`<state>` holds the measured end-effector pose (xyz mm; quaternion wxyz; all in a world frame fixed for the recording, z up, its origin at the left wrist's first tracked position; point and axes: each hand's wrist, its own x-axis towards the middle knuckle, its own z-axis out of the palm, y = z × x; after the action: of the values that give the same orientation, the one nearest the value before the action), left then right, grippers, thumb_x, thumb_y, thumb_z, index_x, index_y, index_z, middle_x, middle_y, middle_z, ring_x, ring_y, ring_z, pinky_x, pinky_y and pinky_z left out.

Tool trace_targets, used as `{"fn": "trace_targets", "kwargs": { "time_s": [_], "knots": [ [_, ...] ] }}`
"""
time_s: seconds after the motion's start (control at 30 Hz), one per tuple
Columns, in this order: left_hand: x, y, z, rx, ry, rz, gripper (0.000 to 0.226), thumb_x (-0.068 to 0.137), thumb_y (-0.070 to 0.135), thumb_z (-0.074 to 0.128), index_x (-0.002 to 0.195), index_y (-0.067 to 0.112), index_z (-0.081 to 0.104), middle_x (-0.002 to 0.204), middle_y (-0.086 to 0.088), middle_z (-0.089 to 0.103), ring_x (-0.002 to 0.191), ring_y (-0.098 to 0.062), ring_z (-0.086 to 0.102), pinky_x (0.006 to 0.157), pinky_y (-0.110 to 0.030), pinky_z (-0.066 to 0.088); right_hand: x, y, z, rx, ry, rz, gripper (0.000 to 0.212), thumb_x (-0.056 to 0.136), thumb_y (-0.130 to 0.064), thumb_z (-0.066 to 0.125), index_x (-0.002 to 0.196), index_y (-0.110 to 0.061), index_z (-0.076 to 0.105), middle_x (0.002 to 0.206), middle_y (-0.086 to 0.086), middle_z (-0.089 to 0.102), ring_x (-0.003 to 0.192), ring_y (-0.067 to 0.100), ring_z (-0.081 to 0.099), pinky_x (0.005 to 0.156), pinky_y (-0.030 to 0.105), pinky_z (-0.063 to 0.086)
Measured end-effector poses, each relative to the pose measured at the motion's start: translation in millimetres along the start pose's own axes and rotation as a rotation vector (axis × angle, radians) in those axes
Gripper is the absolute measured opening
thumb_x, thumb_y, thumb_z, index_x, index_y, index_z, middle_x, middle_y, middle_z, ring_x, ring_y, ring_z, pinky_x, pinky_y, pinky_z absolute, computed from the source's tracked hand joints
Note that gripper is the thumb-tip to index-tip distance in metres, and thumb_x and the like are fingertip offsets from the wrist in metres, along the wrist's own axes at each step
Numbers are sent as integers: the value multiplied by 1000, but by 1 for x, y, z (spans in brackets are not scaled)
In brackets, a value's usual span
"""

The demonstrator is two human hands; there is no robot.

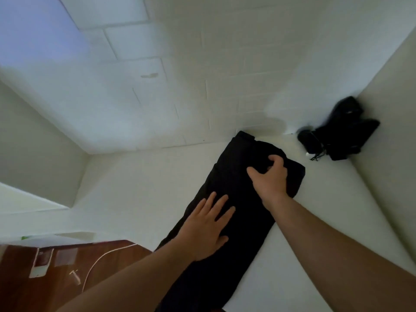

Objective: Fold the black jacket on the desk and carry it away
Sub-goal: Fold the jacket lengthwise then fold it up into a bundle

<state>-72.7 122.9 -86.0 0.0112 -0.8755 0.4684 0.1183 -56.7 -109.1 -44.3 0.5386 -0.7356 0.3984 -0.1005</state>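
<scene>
The black jacket lies on the white desk as a long narrow strip running from the far wall toward me. My left hand rests flat on its middle, fingers spread, pressing it down. My right hand is curled around a bunch of fabric near the far end of the jacket, gripping it.
A heap of black items with cords sits in the far right corner of the desk against the white wall. At lower left, wooden floor shows with a white cable and small white pieces. White brick wall stands behind the desk.
</scene>
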Motion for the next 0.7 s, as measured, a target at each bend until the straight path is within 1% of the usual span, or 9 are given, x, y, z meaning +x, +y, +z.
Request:
{"fn": "trace_targets", "kwargs": {
  "time_s": [0.07, 0.17, 0.23, 0.3, 0.37, 0.4, 0.5, 0.6, 0.7],
  "knots": [
    [8, 4, 17, 70, -65, 53, 80, 104, 62, 27, 167, 21, 2, 175, -8, -10, 158, -40, -19, 128, -59, 4, 3, -2, 11, 72, -72, 144, 71, 78, -37, 83, 137, -22, 46, 123, 2, 59, 104, 21, 63, 91, 37, 56],
    [9, 2, 30, 92, -20, 85, 79, 103, 64, 30, 167, 20, 15, 176, -7, 2, 160, -41, -8, 126, -65, 12, 7, -11, 29, 138, -152, 189, 58, 76, -36, 84, 125, -15, 63, 111, -1, 71, 103, 22, 69, 96, 40, 58],
    [5, -2, 32, 62, 14, 120, 76, 101, 65, 37, 166, 27, 22, 176, -7, 11, 160, -42, 4, 123, -62, 14, 2, -24, 34, 40, -225, 42, 29, 83, -29, 77, 109, -18, 72, 101, -3, 75, 99, 20, 71, 91, 36, 58],
    [-3, -10, 32, 5, 49, 173, 73, 100, 63, 44, 164, 34, 26, 174, -9, 17, 158, -44, 15, 120, -60, 17, -10, -35, 27, -94, -247, -166, 6, 91, -27, 71, 91, -22, 69, 88, -8, 72, 87, 11, 69, 79, 27, 55],
    [-14, -22, 33, -32, 53, 255, 72, 98, 63, 50, 163, 40, 29, 173, -8, 22, 157, -43, 21, 118, -59, 20, -24, -38, 8, -251, -141, -308, 18, 91, -37, 70, 79, -26, 61, 81, -10, 66, 78, 10, 65, 72, 30, 55],
    [-20, -28, 36, -36, 46, 307, 72, 97, 62, 52, 162, 41, 30, 173, -7, 23, 157, -41, 22, 118, -58, 22, -26, -30, -3, -301, -63, -326, 22, 89, -41, 70, 76, -27, 59, 82, -10, 64, 79, 13, 64, 72, 33, 55],
    [-34, -41, 50, -6, -25, 490, 75, 92, 63, 58, 160, 42, 34, 172, -7, 27, 157, -37, 26, 118, -58, 29, -16, 15, -27, -312, 138, -111, 21, 84, -56, 68, 81, -36, 61, 98, -5, 62, 94, 21, 63, 82, 42, 57],
    [-41, -51, 59, 78, -105, 584, 79, 87, 67, 59, 159, 39, 39, 169, -10, 32, 153, -40, 32, 112, -62, 44, -4, 47, -17, -444, 192, 141, 53, 75, -83, 53, 97, -38, 69, 110, 2, 59, 108, 31, 59, 91, 54, 56],
    [-37, -53, 59, 99, -111, 620, 78, 89, 70, 54, 159, 39, 38, 170, -10, 29, 154, -42, 29, 110, -66, 43, 2, 57, 6, -554, 172, 211, 63, 84, -78, 55, 122, -28, 65, 127, 11, 56, 124, 36, 51, 99, 56, 49]
  ]
}}
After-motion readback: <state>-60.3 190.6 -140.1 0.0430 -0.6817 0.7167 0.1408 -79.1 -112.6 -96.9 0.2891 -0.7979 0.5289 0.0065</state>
